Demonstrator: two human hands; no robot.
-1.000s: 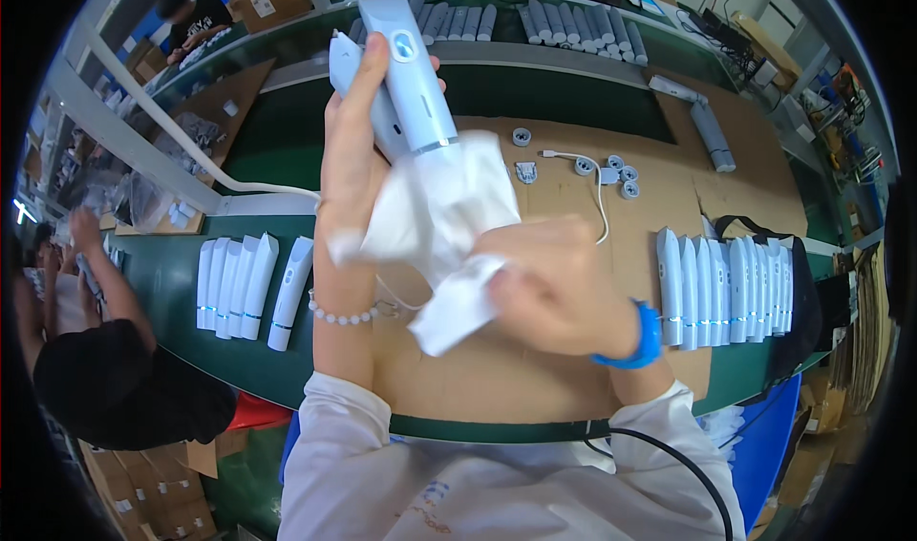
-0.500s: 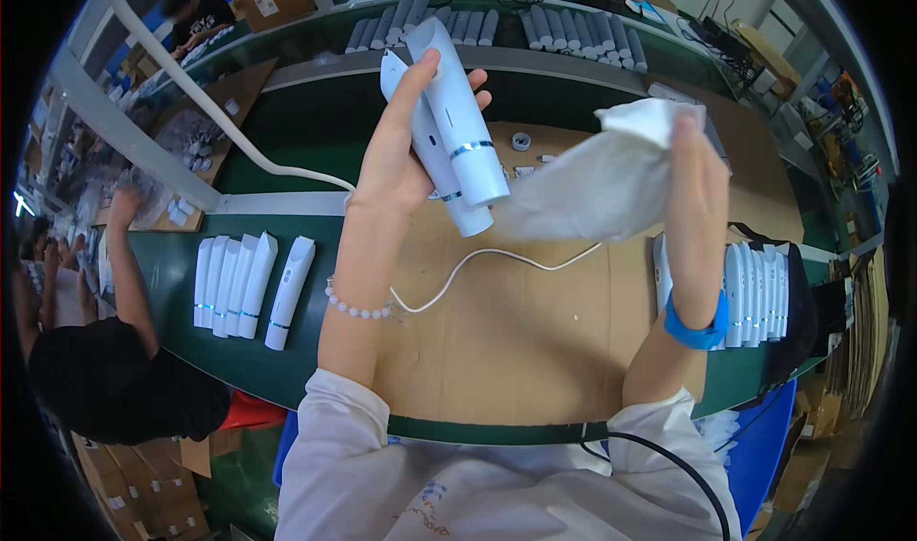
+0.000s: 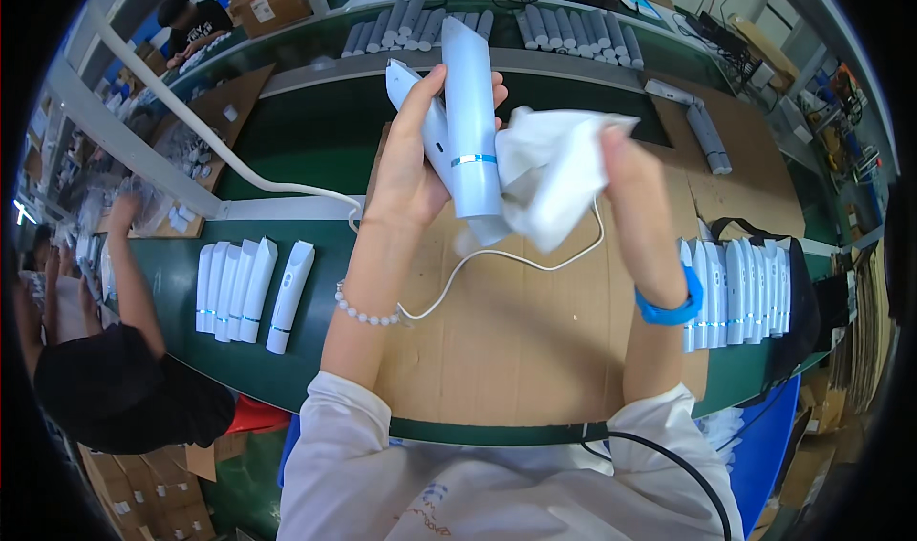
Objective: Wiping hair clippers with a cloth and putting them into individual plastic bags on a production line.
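Note:
My left hand (image 3: 413, 164) holds up two slim white handheld devices, the front one (image 3: 471, 126) with a blue band near its lower end and the second (image 3: 417, 102) just behind it. A thin white cable (image 3: 497, 262) hangs from them down to the cardboard sheet (image 3: 535, 340). My right hand (image 3: 626, 173) grips a crumpled white cloth (image 3: 554, 173) and presses it against the right side of the front device. A bead bracelet is on my left wrist, a blue band on my right.
Rows of the same white devices lie on the green bench at left (image 3: 244, 288) and at right (image 3: 740, 293), more along the far shelf (image 3: 535, 25). A person in black (image 3: 105, 379) works at lower left. Another person (image 3: 191, 21) is at the far top left.
My right hand brought the cloth back in from the right against the device. My left hand turned the devices more upright.

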